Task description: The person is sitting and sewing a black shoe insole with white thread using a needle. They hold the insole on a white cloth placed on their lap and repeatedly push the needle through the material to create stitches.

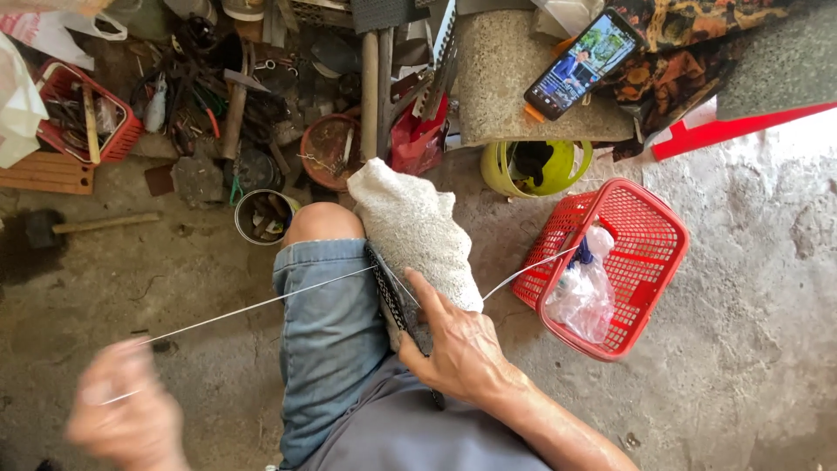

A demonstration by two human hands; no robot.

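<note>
My right hand (453, 344) presses a dark flat strip (388, 290) against a white towel-like cloth (414, 227) lying over my knee, with its fingers on both strip and cloth. A thin white thread (253, 305) runs from the strip across my denim shorts (327, 331) to my left hand (126, 419). That hand is blurred at the lower left and pinches the thread's end. A second stretch of thread (523, 270) leads right from the cloth into the red basket (654, 262).
The red basket holds a clear plastic bag (580, 296). A phone (584, 63) leans on a stone block above a yellow-green pot (497, 174). A tin can (261, 214), a hammer (87, 225), a small red crate (122, 131) and several tools crowd the concrete floor at upper left.
</note>
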